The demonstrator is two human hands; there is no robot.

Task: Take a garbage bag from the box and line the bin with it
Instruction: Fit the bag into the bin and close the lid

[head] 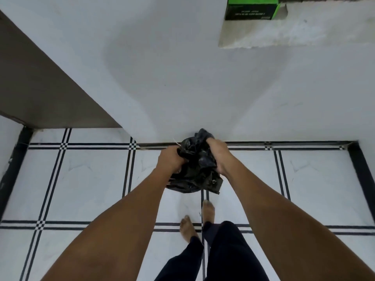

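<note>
A crumpled black garbage bag (197, 169) hangs bunched between both my hands, out in front of me above the tiled floor. My left hand (171, 161) grips its left side and my right hand (218, 155) grips its upper right side. The green and black box (251, 8) sits on a white ledge at the top of the view, far above and to the right of my hands. No bin is in view.
A white wall (182, 78) rises straight ahead. A brown slanted surface (40, 88) juts in from the left. The floor (81, 189) has white tiles with black stripe lines. My bare feet (208, 211) stand just below the bag.
</note>
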